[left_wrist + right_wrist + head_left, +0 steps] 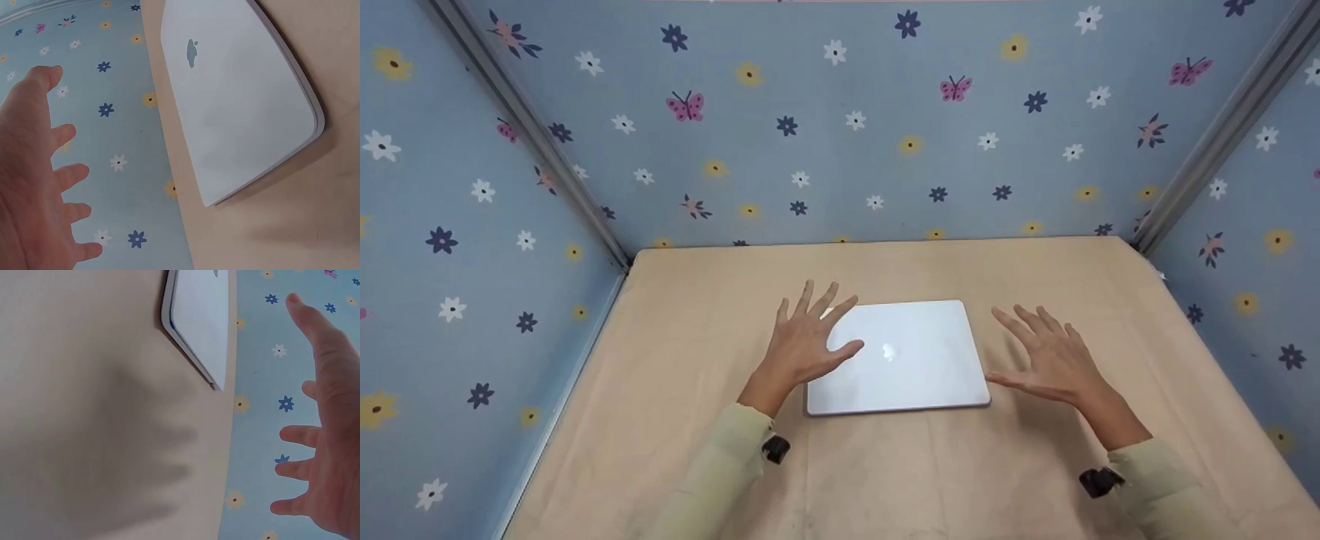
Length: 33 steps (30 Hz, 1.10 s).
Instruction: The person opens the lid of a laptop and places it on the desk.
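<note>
A closed silver laptop (915,360) with an apple logo lies flat on the beige table. Over its left part in the head view is my left hand (802,341), fingers spread and thumb pointing across the lid. My right hand (1054,364) is spread the same way just past the laptop's right edge, its thumb tip near that edge. Both hands hold nothing. In the left wrist view the lid (242,95) shows beyond the spread left hand (28,180). The right wrist view has the right hand (337,433) raised, casting a shadow on the table beside the laptop (199,320).
The beige-covered table (697,315) extends around the laptop on all sides. Blue panels (840,97) with flowers and butterflies stand at the back, left and right, joined by grey metal posts (532,127). Each sleeve carries a small black wrist device (776,448).
</note>
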Motion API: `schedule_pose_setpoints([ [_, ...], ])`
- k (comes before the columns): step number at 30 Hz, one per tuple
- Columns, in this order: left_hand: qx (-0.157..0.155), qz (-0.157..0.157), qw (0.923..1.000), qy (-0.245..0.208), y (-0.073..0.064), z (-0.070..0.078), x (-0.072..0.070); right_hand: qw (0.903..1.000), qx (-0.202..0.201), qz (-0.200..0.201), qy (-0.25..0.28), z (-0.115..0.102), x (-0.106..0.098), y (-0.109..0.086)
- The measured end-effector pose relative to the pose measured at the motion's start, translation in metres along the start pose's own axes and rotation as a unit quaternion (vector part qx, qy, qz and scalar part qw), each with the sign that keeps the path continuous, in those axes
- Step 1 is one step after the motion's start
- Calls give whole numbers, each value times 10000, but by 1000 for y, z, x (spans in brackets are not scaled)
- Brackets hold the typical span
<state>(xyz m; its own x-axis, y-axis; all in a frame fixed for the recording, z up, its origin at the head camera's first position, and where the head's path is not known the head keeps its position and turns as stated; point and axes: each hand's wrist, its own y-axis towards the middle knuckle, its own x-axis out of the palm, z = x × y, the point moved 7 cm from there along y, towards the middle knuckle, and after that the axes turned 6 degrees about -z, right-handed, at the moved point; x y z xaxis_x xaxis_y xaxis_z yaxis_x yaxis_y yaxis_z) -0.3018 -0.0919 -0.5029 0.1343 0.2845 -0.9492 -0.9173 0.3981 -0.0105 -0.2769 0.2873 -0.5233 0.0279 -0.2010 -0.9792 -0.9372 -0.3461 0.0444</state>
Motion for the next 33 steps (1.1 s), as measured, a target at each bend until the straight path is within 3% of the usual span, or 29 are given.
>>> schedule_pose_setpoints([
  [15,-10,-483,9986,-232,4,4,31,9992,18,-323,237,3,28,-2],
  [27,203,-810,9958,-373,9,10,54,9991,-54,-285,297,10,43,2],
  [33,258,-1052,9935,-350,8,12,67,9984,-136,-506,218,9,53,0],
])
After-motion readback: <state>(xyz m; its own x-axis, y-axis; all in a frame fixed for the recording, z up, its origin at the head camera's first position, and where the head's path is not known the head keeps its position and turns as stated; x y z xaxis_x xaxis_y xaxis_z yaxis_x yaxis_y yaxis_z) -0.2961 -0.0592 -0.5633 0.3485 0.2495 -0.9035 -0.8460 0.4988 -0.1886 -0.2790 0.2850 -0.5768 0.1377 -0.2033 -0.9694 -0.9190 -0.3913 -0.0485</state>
